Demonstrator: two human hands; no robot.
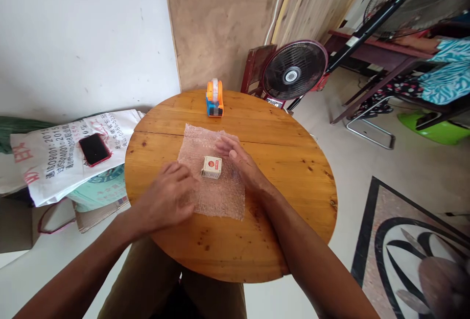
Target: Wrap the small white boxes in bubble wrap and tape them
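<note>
A small white box with red markings rests on a sheet of bubble wrap, which lies flat on the round wooden table. To the right of the box, my right hand is open, its fingers stretched out over the sheet's right part. My left hand is over the sheet's left edge, blurred by motion. Its fingers are loosely bent, with the thumb apart and nothing visible between them. Neither hand is on the box.
An orange and blue tape dispenser stands toward the table's far edge. On white printed sacks at the left lies a phone. A fan is beyond the table, and a person in a patterned sleeve sits at the right.
</note>
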